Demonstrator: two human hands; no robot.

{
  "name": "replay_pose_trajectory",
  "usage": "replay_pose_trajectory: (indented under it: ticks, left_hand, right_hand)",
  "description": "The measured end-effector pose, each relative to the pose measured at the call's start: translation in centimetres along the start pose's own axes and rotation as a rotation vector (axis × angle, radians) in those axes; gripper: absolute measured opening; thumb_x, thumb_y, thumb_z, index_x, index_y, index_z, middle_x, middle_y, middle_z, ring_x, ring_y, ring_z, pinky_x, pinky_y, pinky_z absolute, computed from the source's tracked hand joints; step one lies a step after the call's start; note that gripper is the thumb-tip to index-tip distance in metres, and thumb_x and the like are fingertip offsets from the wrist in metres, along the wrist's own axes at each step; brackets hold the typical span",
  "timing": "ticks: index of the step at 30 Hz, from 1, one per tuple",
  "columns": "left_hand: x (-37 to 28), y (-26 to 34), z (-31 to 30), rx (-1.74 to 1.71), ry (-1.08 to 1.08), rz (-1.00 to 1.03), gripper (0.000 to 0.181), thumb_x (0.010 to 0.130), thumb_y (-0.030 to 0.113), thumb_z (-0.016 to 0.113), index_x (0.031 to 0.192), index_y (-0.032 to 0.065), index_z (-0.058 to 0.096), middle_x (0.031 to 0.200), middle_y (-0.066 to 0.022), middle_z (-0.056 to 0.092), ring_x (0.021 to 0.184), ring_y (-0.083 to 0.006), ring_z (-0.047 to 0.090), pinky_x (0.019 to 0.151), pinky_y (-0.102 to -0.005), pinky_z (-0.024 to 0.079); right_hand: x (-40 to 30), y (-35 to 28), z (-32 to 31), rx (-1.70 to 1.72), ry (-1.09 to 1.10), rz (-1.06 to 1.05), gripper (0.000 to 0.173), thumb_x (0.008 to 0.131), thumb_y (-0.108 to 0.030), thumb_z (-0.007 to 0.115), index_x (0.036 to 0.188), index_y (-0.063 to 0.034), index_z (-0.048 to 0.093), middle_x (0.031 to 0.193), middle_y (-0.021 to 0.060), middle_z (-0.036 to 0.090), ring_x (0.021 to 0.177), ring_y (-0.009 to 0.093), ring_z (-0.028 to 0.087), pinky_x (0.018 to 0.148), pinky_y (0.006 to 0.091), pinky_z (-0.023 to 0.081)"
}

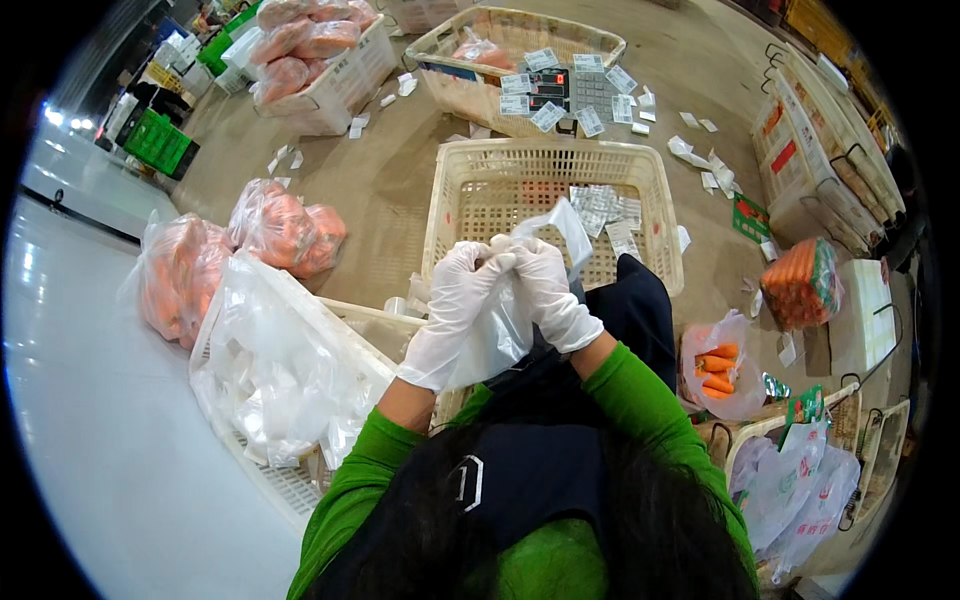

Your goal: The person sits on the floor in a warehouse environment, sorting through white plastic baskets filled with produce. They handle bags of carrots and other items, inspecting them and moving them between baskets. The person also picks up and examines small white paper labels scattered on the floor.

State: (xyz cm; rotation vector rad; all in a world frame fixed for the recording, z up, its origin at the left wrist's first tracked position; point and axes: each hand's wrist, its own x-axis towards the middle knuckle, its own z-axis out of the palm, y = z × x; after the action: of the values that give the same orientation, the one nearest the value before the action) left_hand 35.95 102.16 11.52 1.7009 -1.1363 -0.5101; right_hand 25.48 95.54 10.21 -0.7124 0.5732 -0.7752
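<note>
White gloves cover both hands, which meet at the fingertips over the near edge of a white plastic basket. My left hand [457,307] and my right hand [544,289] pinch the top of a clear plastic bag [491,341] between them; its lower part hangs below the gloves. A whitish flap of thin plastic [566,229] sticks up beyond my right hand. Inside the slatted basket [555,150] lie several printed labels [600,210]. At my left, a heap of clear plastic bags [277,367] fills a white crate.
Bagged carrots [180,270] stand at left. Beyond the basket, a crate [517,26] holds a bag, with a digital scale [549,88] and stuck labels at its side. More carrots [716,367], stacked crates [817,142] and hanging plastic bags [795,487] are at right. Paper scraps litter the floor.
</note>
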Motion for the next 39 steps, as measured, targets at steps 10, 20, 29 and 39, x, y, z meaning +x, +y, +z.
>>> replay_pose_trajectory:
  ticks: [10,20,29,39]
  left_hand:
    - [4.9,-12.8,-13.5,0.147,0.343,-0.080,0.013,0.080,0.012,0.060,0.085,0.0001,0.061,0.075,-0.0027,0.059,0.068,-0.0111,0.052,0.064,-0.0244,0.044]
    - [8.6,6.1,-0.3,0.171,0.227,0.629,0.048,0.078,0.016,0.063,0.121,0.0002,0.046,0.111,-0.0143,0.055,0.099,-0.0246,0.053,0.088,-0.0352,0.041]
    - [9.3,-3.7,-1.0,-0.261,-0.654,-0.180,0.032,0.067,-0.005,0.056,0.099,-0.0009,0.060,0.088,-0.0014,0.061,0.080,-0.0076,0.055,0.072,-0.0194,0.045]
    - [16.4,-10.7,-0.8,-0.262,-0.370,-0.163,0.022,0.078,0.007,0.054,0.098,0.0018,0.060,0.082,-0.0007,0.061,0.075,-0.0091,0.054,0.068,-0.0222,0.044]
  right_hand:
    - [2.4,-11.6,-8.4,0.498,0.248,-0.158,0.011,0.081,-0.012,0.053,0.084,-0.0015,0.057,0.074,0.0048,0.059,0.063,0.016,0.057,0.060,0.0287,0.049]
    - [-1.9,-12.0,0.5,-1.404,-0.521,-1.131,0.022,0.074,-0.013,0.064,0.093,-0.0089,0.056,0.084,0.0078,0.057,0.068,0.021,0.058,0.060,0.0304,0.048]
    - [3.4,-14.6,-13.5,-0.373,0.018,0.258,0.024,0.075,-0.007,0.050,0.096,0.0002,0.058,0.087,0.0078,0.061,0.075,0.013,0.057,0.070,0.0226,0.046]
    - [4.7,-19.9,-19.7,-0.592,-0.064,-0.208,0.040,0.076,-0.023,0.062,0.109,-0.0009,0.055,0.106,0.0063,0.058,0.094,0.012,0.052,0.087,0.0265,0.038]
